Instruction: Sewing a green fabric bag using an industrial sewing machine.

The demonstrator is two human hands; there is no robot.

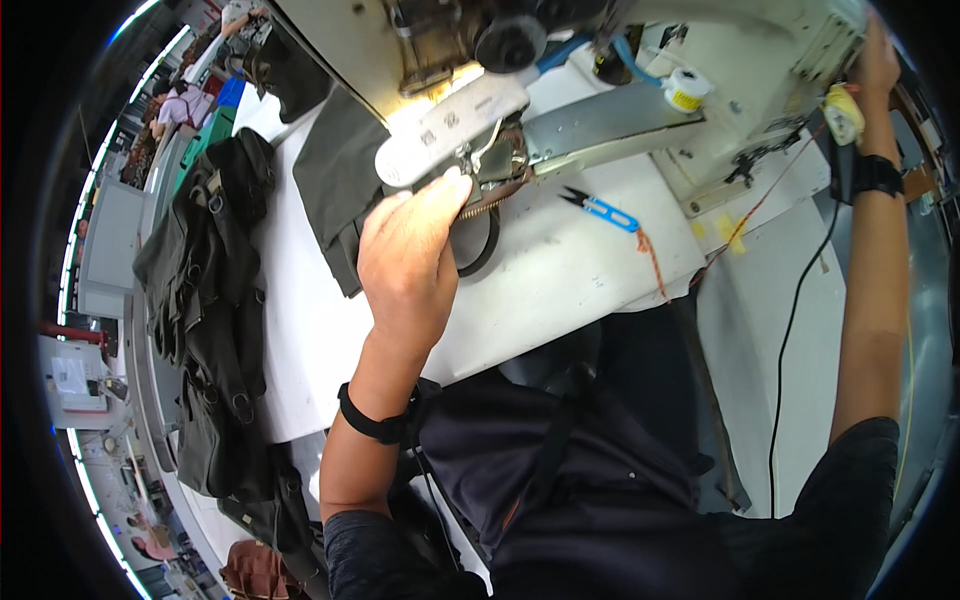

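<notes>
My left hand (405, 255) is at the sewing area of a large pale sewing machine (790, 60). Its thumb and fingers are pressed together on the edge of a dark green fabric piece (345, 170), right below the white guard (450, 130). Beside the fingertips a brass-toothed zipper (485, 207) curves out, and a dark loop (490, 250) hangs under it. My right hand (875, 65) reaches up to the machine's right end at the picture's rim; its fingers are mostly hidden there.
Blue thread snips (605, 212) with an orange cord lie on the white tabletop (560, 285). A heap of dark green bags (205, 270) with metal rings fills the left side. A black cable (790, 340) hangs from my right wrist. Other people (185, 105) are at far left.
</notes>
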